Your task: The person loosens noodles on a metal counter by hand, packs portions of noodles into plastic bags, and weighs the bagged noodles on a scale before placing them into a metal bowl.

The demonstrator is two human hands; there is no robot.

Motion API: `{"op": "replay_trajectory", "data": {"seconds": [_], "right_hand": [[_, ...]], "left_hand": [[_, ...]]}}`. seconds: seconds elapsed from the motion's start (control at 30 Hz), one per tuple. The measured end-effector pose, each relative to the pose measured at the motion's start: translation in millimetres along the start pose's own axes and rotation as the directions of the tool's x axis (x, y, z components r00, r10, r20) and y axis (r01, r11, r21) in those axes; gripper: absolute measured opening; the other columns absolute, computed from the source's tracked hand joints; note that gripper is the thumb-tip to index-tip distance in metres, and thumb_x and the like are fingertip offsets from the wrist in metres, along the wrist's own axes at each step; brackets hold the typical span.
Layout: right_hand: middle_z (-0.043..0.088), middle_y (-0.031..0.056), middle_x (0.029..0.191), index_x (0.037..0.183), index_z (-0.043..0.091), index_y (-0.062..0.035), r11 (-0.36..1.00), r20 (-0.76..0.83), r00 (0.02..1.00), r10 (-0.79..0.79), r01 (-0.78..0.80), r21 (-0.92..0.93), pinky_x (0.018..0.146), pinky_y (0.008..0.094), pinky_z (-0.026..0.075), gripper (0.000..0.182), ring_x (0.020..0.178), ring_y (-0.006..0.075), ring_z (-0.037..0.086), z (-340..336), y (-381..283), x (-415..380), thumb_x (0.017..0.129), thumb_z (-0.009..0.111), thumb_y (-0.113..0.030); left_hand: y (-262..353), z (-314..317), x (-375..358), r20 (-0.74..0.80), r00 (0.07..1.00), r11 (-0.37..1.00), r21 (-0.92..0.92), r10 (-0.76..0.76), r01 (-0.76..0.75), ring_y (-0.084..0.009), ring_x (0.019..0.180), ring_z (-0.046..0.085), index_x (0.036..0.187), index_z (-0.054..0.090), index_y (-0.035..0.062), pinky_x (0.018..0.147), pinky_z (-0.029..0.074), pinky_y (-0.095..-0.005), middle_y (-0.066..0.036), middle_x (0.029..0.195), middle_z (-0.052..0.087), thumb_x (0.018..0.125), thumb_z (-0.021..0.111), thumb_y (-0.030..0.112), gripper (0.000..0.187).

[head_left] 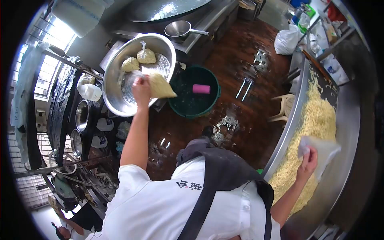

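My left hand (142, 91) is closed on the gathered top of a plastic bag of pale shredded food (160, 86), which hangs tilted over the near right rim of a large steel basin (109, 86). Two more filled bags, one (146, 56) with a knotted top and another (130, 64), sit inside the basin. On the right, my right hand (307, 162) pinches an empty-looking clear plastic bag (322, 152) above a long heap of pale yellow shreds (318, 120) in a metal trough (286, 138).
A green tub (195, 111) holding dark water and a pink cylinder (201, 89) stands below the basin. A saucepan (178, 30) rests on the counter. A beige chair (285, 106) is beside the trough. The brown floor looks wet. Another person (72, 228) is at the lower left.
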State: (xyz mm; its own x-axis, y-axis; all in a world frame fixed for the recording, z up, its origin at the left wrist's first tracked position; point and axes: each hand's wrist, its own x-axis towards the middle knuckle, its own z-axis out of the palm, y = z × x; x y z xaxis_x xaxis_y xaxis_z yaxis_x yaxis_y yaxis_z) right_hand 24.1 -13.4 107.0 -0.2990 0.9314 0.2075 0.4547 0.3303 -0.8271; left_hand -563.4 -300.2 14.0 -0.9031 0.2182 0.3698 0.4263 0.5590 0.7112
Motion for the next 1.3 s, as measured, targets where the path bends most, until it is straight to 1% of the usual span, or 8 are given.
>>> {"op": "replay_trajectory", "data": {"seconds": [0.13,0.23,0.47,0.67,0.73,0.83,1.17,1.3], "right_hand": [[0.057,0.0094,0.108,0.107,0.057,0.0015,0.818,-0.054,0.991,-0.123,0.132,0.560,0.088,0.0302,0.044,0.022,0.097,0.0175,0.055,65,-14,67,0.094,0.051,-0.015],[0.052,0.0150,0.134,0.139,0.042,-0.0035,0.175,0.156,0.980,0.127,-0.177,0.968,0.107,0.0607,0.036,0.056,0.127,0.0349,0.047,102,-15,71,0.092,0.055,-0.031],[0.056,0.0038,0.080,0.093,0.054,-0.0033,0.182,0.327,0.935,0.135,-0.348,0.920,0.064,0.0278,0.047,0.019,0.075,0.0119,0.056,128,-9,95,0.091,0.051,-0.022],[0.058,0.0090,0.092,0.112,0.055,-0.0020,0.609,0.037,0.923,0.384,-0.283,0.741,0.081,0.0286,0.046,0.028,0.087,0.0178,0.057,101,88,140,0.085,0.051,-0.010],[0.056,0.0158,0.108,0.127,0.051,-0.0046,0.986,-0.254,0.953,0.164,-0.148,0.079,0.089,0.0344,0.046,0.047,0.100,0.0249,0.055,80,122,181,0.080,0.054,-0.003],[0.042,0.0231,0.139,0.145,0.039,-0.0093,0.676,-0.213,0.972,0.095,-0.220,-0.704,0.105,0.0468,0.038,0.075,0.123,0.0421,0.044,44,227,258,0.074,0.061,0.003],[0.061,0.0160,0.120,0.123,0.063,-0.0133,0.754,-0.233,0.924,0.302,-0.381,-0.535,0.086,0.0424,0.053,0.047,0.103,0.0326,0.061,-2,432,456,0.077,0.065,-0.001],[0.065,0.0110,0.117,0.114,0.066,-0.0113,0.900,-0.503,0.746,0.436,-0.362,0.243,0.074,0.0274,0.057,0.036,0.080,0.0168,0.065,-59,378,467,0.080,0.071,-0.002]], "left_hand": [[-93,59,83,0.096,0.989,0.943,0.300,0.117,-0.140,-0.0371,0.119,0.055,0.139,0.043,-0.0006,0.099,0.044,-0.0382,-0.024,0.131,0.055,0.093,0.062,0.028,0.058],[29,136,52,0.540,0.841,0.887,-0.397,0.019,0.235,-0.0333,0.128,0.049,0.149,0.030,0.0025,0.103,0.041,-0.0367,-0.021,0.143,0.045,0.094,0.063,0.034,0.071],[257,277,-100,0.870,-0.371,0.452,0.201,0.325,0.869,-0.0183,0.105,0.061,0.144,0.041,0.0098,0.090,0.052,-0.0333,-0.010,0.122,0.061,0.091,0.068,0.024,0.060],[350,328,-124,0.900,-0.188,0.772,-0.213,0.393,0.599,-0.0108,0.076,0.061,0.112,0.064,0.0046,0.067,0.052,-0.0273,-0.002,0.087,0.066,0.090,0.067,0.019,0.027],[352,372,-117,0.957,-0.038,0.856,-0.239,0.288,0.458,-0.0087,0.065,0.057,0.108,0.063,0.0044,0.055,0.047,-0.0254,-0.001,0.081,0.063,0.091,0.064,0.018,0.022],[388,416,-108,0.967,0.190,0.906,-0.231,0.172,0.355,-0.0062,0.049,0.047,0.102,0.061,0.0037,0.041,0.038,-0.0231,0.001,0.070,0.057,0.093,0.059,0.017,0.017],[491,516,-94,0.977,0.201,0.864,-0.163,0.074,0.476,-0.0059,0.050,0.046,0.101,0.058,0.0064,0.043,0.040,-0.0220,0.003,0.066,0.052,0.096,0.057,0.013,0.008],[544,570,-96,0.968,0.158,0.841,-0.248,0.195,0.482,-0.0071,0.054,0.049,0.103,0.057,0.0065,0.048,0.045,-0.0234,0.003,0.070,0.054,0.096,0.055,0.012,0.009]]}}
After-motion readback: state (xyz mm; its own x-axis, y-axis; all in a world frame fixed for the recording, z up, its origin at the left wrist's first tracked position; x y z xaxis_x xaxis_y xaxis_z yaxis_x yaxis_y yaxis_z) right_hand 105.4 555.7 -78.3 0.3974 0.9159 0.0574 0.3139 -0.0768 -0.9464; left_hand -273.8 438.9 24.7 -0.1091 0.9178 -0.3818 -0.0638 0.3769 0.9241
